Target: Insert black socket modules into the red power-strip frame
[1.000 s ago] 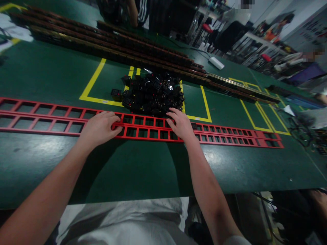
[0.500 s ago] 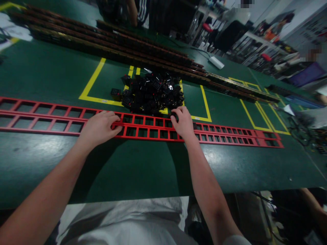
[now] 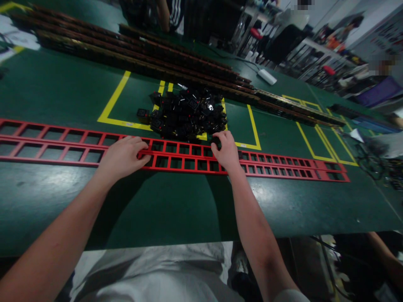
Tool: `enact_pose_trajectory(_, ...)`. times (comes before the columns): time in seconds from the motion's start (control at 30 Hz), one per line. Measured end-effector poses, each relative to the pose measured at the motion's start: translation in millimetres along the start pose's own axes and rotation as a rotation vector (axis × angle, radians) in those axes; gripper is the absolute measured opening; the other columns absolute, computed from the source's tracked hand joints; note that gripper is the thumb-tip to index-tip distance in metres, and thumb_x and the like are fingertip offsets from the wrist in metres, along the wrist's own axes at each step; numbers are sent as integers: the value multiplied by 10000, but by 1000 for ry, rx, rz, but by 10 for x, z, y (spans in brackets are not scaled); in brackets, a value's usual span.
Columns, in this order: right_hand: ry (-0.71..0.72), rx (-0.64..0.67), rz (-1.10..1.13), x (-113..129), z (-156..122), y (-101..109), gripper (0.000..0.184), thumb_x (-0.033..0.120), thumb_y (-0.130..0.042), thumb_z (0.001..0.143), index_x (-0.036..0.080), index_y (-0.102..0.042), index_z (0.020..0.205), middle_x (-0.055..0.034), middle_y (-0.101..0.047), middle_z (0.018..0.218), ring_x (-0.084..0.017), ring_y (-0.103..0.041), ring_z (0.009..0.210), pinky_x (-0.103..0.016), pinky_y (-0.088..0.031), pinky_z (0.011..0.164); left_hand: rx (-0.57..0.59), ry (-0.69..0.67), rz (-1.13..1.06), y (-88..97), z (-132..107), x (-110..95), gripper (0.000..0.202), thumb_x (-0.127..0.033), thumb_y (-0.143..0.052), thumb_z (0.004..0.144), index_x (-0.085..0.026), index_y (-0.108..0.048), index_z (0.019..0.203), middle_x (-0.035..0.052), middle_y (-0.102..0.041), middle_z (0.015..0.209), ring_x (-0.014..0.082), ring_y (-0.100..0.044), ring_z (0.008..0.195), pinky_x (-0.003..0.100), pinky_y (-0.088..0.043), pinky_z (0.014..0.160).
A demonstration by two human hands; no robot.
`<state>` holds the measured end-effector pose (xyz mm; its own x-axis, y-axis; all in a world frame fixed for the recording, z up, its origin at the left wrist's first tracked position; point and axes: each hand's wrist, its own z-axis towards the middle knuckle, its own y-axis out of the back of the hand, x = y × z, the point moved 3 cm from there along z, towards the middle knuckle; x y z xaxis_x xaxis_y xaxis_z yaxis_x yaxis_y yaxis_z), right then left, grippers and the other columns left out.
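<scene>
A long red slotted frame point(image 3: 189, 163), with two rows of rectangular openings like a ladder, lies across the green table in front of me. My left hand point(image 3: 124, 157) rests over its left-middle part, thumb and fingers closed on the central bar. Farther right, my right hand point(image 3: 226, 152) grips the same frame, its fingers curled over the far side; the fingertips are partly hidden. A small dark piece sits in the frame just right of that hand. Just beyond the frame lies a heap of small black block-like parts point(image 3: 189, 111), some with red dots.
Long dark slotted rails point(image 3: 141, 63) lie in a bundle across the back of the table. Yellow tape point(image 3: 108, 115) marks rectangles on the green surface. A white power strip point(image 3: 267, 76) with a cable lies at the back. Other people sit around the room.
Almost nothing has moved; both hands keep their places on the red frame, with only a tiny shift of the right fingers.
</scene>
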<state>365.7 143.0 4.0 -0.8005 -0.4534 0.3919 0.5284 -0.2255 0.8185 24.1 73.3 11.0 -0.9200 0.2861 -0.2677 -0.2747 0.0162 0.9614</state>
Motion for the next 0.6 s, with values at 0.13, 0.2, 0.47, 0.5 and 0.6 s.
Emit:
enact_pose_trajectory(0.13,-27,-37,92,-7,4,13,138,238,-618,861,232,-548,980,-163,-595,1266,-296,-613,1164,-467,-549,962,-13,-9,-1,-15,-1,9,380,-426,-500,905,-160,-746,1020,173,-730,1119,366,-665,1087,507,-545,939)
enact_pose_trajectory(0.2,-46,-25,121,-22,6,-5,141,255,-615,858,250,-499,938,-158,-618,1279,-296,-615,1178,-475,-536,972,-21,-18,-2,-27,-4,16,382,-424,-500,906,-156,-744,1024,175,-730,1116,368,-665,1089,511,-542,945)
enact_pose_trajectory(0.47,-111,-27,104,-40,-3,-9,194,307,-637,845,261,-492,966,-87,-627,1071,-277,-619,1039,-465,-538,914,-25,-21,20,-47,-12,28,383,-428,-488,915,-159,-738,1020,169,-726,1107,356,-665,1078,491,-541,936)
enact_pose_trajectory(0.5,-104,-47,99,-32,-5,7,217,306,-650,843,256,-516,1006,-91,-611,1088,-278,-614,1041,-465,-542,912,-25,-21,20,-46,-12,28,383,-429,-486,914,-161,-739,1020,168,-727,1110,357,-663,1081,494,-541,939)
enact_pose_trajectory(0.6,-75,-92,102,-8,-15,47,335,314,-673,860,242,-571,1170,-109,-570,1172,-279,-610,1051,-470,-554,912,-23,-16,18,-43,-10,31,384,-434,-490,911,-167,-741,1027,167,-729,1118,355,-662,1084,497,-540,944)
